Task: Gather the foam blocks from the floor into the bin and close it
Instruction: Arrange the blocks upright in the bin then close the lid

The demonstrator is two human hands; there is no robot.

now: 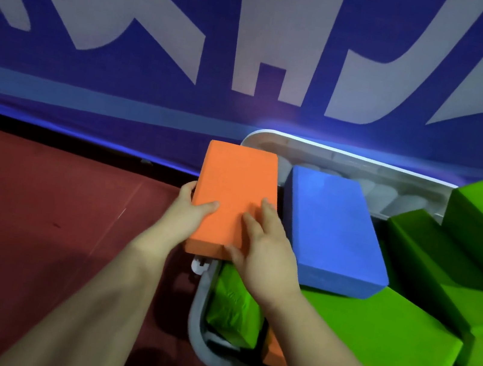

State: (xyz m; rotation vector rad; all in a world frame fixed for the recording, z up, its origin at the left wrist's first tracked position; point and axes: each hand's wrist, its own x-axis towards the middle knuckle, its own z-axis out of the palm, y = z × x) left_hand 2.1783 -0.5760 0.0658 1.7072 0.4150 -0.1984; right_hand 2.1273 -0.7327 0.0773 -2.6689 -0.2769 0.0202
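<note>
A: Position of orange block (233,197)?

B: Perched over the left rim of the bin (199,299), long axis running away toward the blue banner (119,106). Near end overhanging the rim; far end level with the bin's back corner.

A: Grip status?

B: Left hand (189,214) wrapped on the block's left edge, thumb on top, fingers curled round the outer side. Right hand (264,249) laid flat on the top face near the front right corner, fingers spread and fairly straight, pressing rather than clasping.

A: Direction of the opening relative to the block?

B: To the right and below. Blue block (334,229) just beside the right edge, roughly parallel, resting on a green block (375,330). Further green blocks (458,264) stacked high at the right. Wrapped green block (229,310) visible low inside the bin, under the right wrist.

A: Requirement for next move?

B: Probably a shift rightward and down, keeping the long axis parallel to the blue block. Free depth below: cannot tell. Lid not identifiable with certainty.
</note>
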